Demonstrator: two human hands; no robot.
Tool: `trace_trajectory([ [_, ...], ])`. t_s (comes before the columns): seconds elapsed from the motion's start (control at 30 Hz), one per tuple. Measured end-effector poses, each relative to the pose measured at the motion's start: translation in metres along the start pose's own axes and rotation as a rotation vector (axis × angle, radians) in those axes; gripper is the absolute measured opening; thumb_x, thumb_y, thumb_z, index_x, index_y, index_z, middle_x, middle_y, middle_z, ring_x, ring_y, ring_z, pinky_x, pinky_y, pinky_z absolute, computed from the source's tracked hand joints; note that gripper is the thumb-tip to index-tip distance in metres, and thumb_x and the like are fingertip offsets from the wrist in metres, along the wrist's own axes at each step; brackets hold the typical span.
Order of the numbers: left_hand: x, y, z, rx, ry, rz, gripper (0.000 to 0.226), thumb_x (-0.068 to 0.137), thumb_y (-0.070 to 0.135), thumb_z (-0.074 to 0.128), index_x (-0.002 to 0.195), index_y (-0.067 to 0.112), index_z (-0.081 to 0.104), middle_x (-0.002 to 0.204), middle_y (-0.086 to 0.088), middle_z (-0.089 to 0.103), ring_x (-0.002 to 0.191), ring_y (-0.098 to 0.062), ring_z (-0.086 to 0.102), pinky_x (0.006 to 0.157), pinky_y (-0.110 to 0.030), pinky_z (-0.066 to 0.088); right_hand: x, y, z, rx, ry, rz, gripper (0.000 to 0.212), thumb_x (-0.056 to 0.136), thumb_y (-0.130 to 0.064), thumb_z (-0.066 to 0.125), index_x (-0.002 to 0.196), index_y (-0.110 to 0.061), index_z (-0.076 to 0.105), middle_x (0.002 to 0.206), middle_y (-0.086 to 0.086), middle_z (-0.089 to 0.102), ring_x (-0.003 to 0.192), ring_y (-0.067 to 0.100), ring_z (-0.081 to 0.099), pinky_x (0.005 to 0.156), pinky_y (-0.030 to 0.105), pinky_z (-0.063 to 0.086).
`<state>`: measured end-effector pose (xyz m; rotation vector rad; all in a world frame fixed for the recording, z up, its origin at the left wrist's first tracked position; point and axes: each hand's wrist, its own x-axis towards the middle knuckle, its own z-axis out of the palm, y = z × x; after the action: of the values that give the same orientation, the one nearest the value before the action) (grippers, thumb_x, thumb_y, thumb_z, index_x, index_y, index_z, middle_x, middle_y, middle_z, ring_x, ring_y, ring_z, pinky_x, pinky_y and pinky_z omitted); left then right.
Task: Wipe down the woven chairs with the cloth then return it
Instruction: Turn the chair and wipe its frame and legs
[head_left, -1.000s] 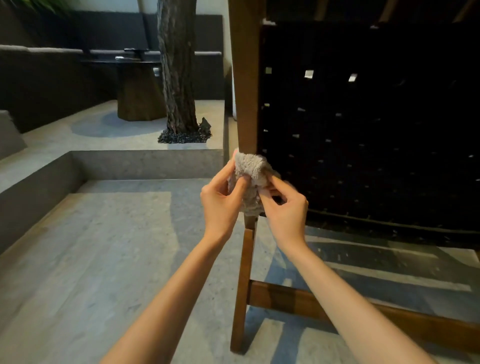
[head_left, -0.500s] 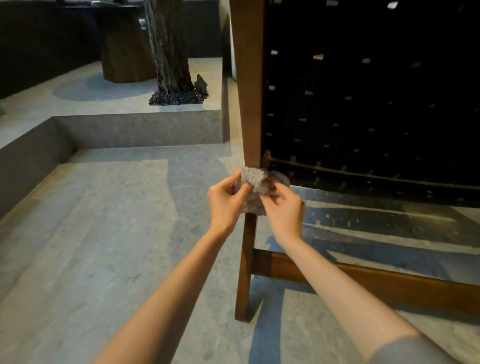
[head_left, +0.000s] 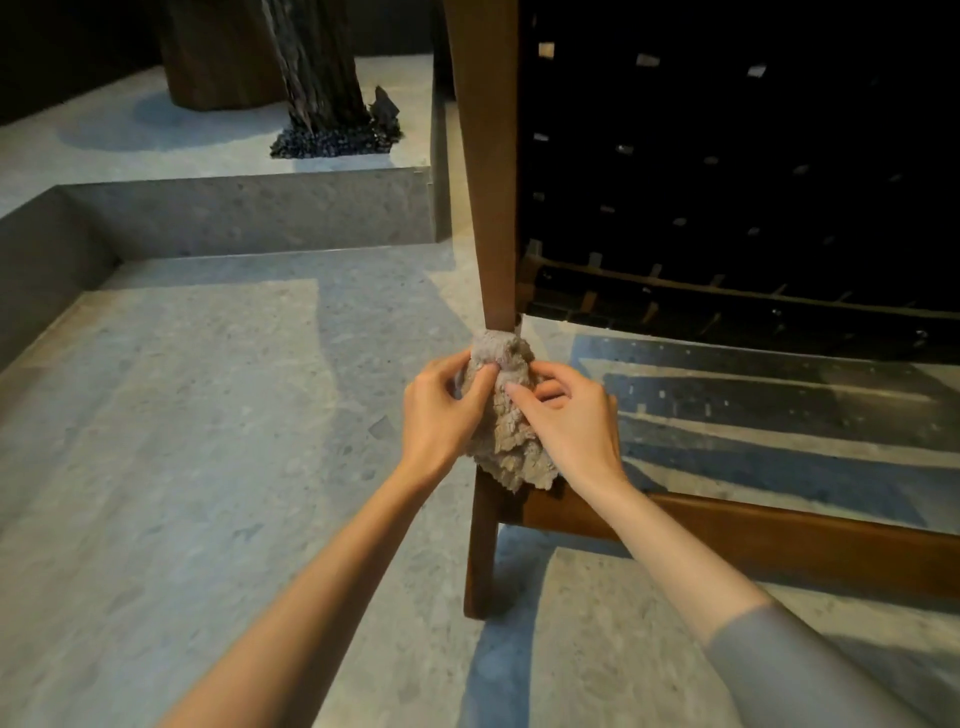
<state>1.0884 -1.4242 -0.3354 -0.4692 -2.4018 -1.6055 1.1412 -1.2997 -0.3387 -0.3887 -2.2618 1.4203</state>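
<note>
Around the wooden leg (head_left: 488, 208) of the woven chair (head_left: 727, 156), the grey cloth (head_left: 506, 421) is wrapped, just below the dark seat weave. The left hand (head_left: 441, 410) and the right hand (head_left: 569, 421) both pinch the cloth against the leg, above the stone floor (head_left: 208, 441).

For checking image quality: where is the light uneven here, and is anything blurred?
Head view: woven chair back nearly black, weave hardly readable; floor shows bright patches and hard shadows; cloth, left hand and right hand evenly lit and sharp.
</note>
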Motion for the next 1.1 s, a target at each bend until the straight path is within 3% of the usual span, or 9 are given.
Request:
trace_trajectory([
  [0.07, 0.0, 0.003, 0.001, -0.028, 0.009, 0.003, 0.017, 0.091, 0.032, 0.059, 0.102, 0.043, 0.064, 0.085, 0.015, 0.067, 0.077, -0.004, 0.059, 0.066, -0.029, 0.049, -0.003, -0.003, 0.005, 0.024, 0.042, -0.06, 0.035, 0.083, -0.044, 0.069, 0.114, -0.037, 0.056, 0.085, -0.017, 0.064, 0.079, -0.004, 0.063, 0.065, 0.012, 0.052],
  [0.2, 0.008, 0.005, 0.007, -0.071, -0.086, -0.025, 0.02, 0.096, 0.024, 0.052, 0.109, 0.025, 0.067, 0.083, -0.004, 0.071, 0.072, -0.016, 0.063, 0.065, -0.037, 0.052, 0.004, -0.009, 0.021, 0.015, 0.085, -0.023, 0.034, 0.094, -0.03, 0.058, 0.127, -0.022, 0.057, 0.122, -0.002, 0.06, 0.112, 0.01, 0.055, 0.095, 0.029, 0.048],
  [0.3, 0.008, -0.001, 0.009, -0.094, -0.128, -0.026, 0.017, 0.098, 0.02, 0.049, 0.099, 0.02, 0.066, 0.074, -0.02, 0.063, 0.06, -0.021, 0.049, 0.054, -0.036, 0.037, 0.003, -0.008, 0.03, 0.047, 0.048, 0.004, 0.028, 0.098, -0.024, 0.05, 0.121, -0.017, 0.063, 0.107, 0.0, 0.068, 0.102, 0.012, 0.061, 0.089, 0.029, 0.052],
  [0.47, -0.004, -0.009, 0.008, -0.187, -0.153, -0.072, 0.017, 0.097, 0.02, 0.051, 0.088, 0.025, 0.065, 0.068, -0.005, 0.063, 0.061, -0.026, 0.053, 0.055, -0.035, 0.041, -0.009, 0.006, 0.033, 0.069, 0.023, 0.006, 0.028, 0.099, -0.029, 0.049, 0.117, -0.017, 0.066, 0.098, -0.003, 0.07, 0.093, 0.006, 0.063, 0.074, 0.01, 0.048],
  [0.6, -0.027, -0.025, 0.008, -0.227, -0.176, -0.145, 0.018, 0.097, 0.022, 0.051, 0.091, 0.014, 0.066, 0.076, -0.007, 0.068, 0.069, -0.019, 0.061, 0.06, -0.031, 0.047, -0.032, 0.017, 0.04, 0.057, 0.016, 0.028, 0.026, 0.099, -0.029, 0.049, 0.115, -0.018, 0.066, 0.098, -0.003, 0.07, 0.091, 0.005, 0.064, 0.074, 0.016, 0.05],
  [0.73, -0.054, -0.04, 0.011, -0.236, -0.171, -0.219, 0.025, 0.097, 0.021, 0.049, 0.076, 0.012, 0.058, 0.06, -0.001, 0.055, 0.056, -0.015, 0.047, 0.053, -0.029, 0.037, -0.058, 0.026, 0.048, 0.02, 0.103, 0.004, 0.032, 0.097, -0.027, 0.054, 0.126, -0.017, 0.062, 0.102, -0.002, 0.072, 0.089, 0.004, 0.066, 0.073, 0.005, 0.046],
  [0.87, -0.074, -0.049, 0.011, -0.249, -0.184, -0.271, 0.027, 0.099, 0.019, 0.047, 0.074, 0.016, 0.056, 0.054, 0.007, 0.053, 0.049, -0.01, 0.047, 0.045, -0.025, 0.038, -0.078, 0.033, 0.051, 0.009, 0.133, 0.019, 0.04, 0.094, -0.022, 0.06, 0.133, -0.017, 0.054, 0.109, 0.003, 0.071, 0.096, 0.012, 0.067, 0.085, 0.028, 0.054],
  [1.03, -0.095, -0.062, 0.008, -0.254, -0.185, -0.322, 0.031, 0.098, 0.016, 0.048, 0.067, 0.012, 0.049, 0.05, 0.009, 0.043, 0.045, -0.004, 0.038, 0.043, -0.017, 0.03, -0.1, 0.051, 0.054, 0.108, 0.149, 0.046, 0.046, 0.086, -0.013, 0.069, 0.128, -0.026, 0.056, 0.107, -0.005, 0.071, 0.082, -0.01, 0.058, 0.072, 0.006, 0.047],
  [1.1, -0.108, -0.071, 0.008, -0.244, -0.176, -0.365, 0.033, 0.096, 0.014, 0.05, 0.064, 0.014, 0.047, 0.049, 0.011, 0.041, 0.046, -0.004, 0.036, 0.044, -0.017, 0.029, -0.114, 0.06, 0.058, 0.161, 0.141, 0.075, 0.049, 0.085, -0.012, 0.071, 0.124, -0.036, 0.054, 0.103, -0.012, 0.069, 0.083, -0.012, 0.058, 0.072, 0.008, 0.048],
])
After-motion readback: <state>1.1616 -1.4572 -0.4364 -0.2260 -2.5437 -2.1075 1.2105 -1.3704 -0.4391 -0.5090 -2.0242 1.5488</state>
